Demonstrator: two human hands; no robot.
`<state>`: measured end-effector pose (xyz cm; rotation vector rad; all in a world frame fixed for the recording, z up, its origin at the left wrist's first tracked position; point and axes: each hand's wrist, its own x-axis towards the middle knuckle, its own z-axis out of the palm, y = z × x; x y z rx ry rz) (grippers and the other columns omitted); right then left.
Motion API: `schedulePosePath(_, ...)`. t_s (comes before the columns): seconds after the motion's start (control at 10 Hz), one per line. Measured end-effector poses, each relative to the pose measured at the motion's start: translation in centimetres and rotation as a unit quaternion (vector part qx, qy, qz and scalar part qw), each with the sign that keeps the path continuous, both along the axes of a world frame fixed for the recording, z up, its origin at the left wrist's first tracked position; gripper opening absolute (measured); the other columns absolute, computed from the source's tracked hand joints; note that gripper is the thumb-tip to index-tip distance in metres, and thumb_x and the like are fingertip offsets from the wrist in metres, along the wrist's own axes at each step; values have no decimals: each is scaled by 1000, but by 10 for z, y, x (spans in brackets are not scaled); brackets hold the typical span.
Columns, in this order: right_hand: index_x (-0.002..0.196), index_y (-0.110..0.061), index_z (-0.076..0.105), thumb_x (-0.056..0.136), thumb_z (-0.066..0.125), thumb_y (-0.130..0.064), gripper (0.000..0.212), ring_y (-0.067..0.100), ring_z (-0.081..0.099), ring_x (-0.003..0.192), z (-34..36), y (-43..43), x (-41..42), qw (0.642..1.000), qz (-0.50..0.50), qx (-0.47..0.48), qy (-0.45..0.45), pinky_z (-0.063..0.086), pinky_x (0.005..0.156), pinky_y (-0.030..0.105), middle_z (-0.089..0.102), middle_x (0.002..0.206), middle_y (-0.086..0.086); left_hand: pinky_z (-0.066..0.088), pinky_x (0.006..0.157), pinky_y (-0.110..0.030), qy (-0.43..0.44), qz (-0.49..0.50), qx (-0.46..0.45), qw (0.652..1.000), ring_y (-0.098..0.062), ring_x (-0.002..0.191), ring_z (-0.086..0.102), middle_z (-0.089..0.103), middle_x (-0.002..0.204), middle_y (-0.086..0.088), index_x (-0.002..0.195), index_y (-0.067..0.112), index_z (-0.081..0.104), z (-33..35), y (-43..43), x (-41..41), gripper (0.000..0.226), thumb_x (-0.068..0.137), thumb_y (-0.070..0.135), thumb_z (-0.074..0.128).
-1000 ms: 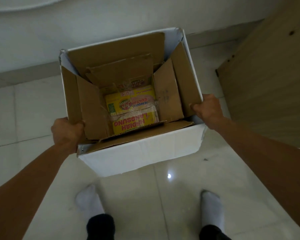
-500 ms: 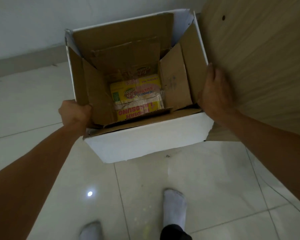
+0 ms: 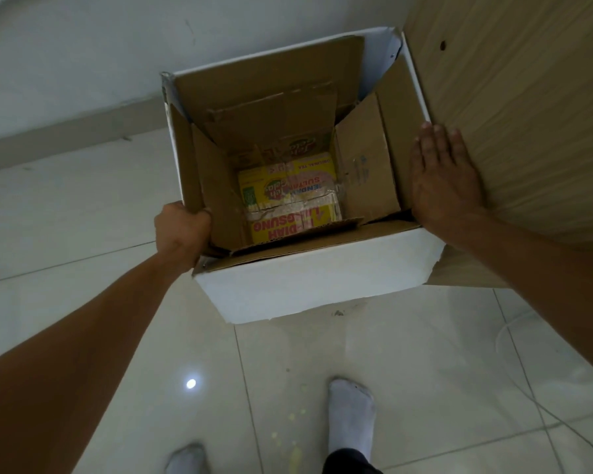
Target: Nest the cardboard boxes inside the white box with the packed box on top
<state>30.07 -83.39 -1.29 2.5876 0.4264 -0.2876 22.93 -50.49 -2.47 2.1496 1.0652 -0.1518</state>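
I'd keep my left hand [image 3: 182, 230] clamped on the white box [image 3: 308, 285] rim at centre-left, right hand [image 3: 442, 179] flat and open against its right wall, lowering level.

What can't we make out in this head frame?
- Base of the white box: head view, hidden by its near wall.
- Packed box contents: covered by brown flaps and dim light.
- Left hand fingertips: curled over the rim.
- Right hand palm contact: hidden by the hand itself.
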Motion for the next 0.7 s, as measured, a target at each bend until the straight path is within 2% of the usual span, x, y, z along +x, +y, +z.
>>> schedulePosePath(0.1,146,7,-3,94,35,-26,72,38,-1,147,5,-1,0,1000,1,19,10,-6,118,46,-4,157,28,44,62,-27,12,-2,-20,1000,-24,74,58,62,91,-6,103,12,63,2,1,-2,25,80,21,59)
schedulePosePath(0.2,147,5,5,91,47,-23,76,39,2,147,11,0,0,995,-9,92,31,-6,119,46,2,157,28,43,65,-28,30,15,-38,999,-25,79,55,59,96,-6,114,9,59,6,4,-1,39,79,26,65)
schedulePosePath(0.3,145,4,20,84,58,-20,76,40,11,145,21,5,2,984,-24,176,26,-1,118,49,14,155,29,43,60,-28,39,25,-47,998,-26,82,56,62,105,-9,115,7,57,14,6,-2,47,78,33,67)
schedulePosePath(0.4,141,2,30,81,60,-19,70,39,22,142,34,9,5,974,-32,225,9,5,116,53,25,152,28,39,67,-29,29,46,-5,999,-28,92,53,56,121,-17,124,3,48,28,5,-10,57,79,35,64)
schedulePosePath(0.5,135,3,37,82,61,-17,61,39,33,136,54,16,8,964,-51,260,-6,9,114,56,35,147,27,37,75,-29,-4,52,2,999,-30,107,52,50,132,-17,136,5,37,50,6,-18,68,81,34,65)
schedulePosePath(0.6,126,2,44,82,60,-12,50,40,46,121,77,25,5,942,-69,328,-8,20,111,58,50,131,25,36,78,-29,-44,41,10,998,-33,120,49,47,138,-16,140,9,33,76,11,-20,73,81,36,66)
schedulePosePath(0.7,135,-1,38,85,59,-15,56,39,49,119,106,32,-2,916,-104,387,10,28,109,55,52,131,23,36,87,-31,-74,41,6,996,-31,125,46,45,141,-15,140,11,35,108,12,-24,71,82,36,66)
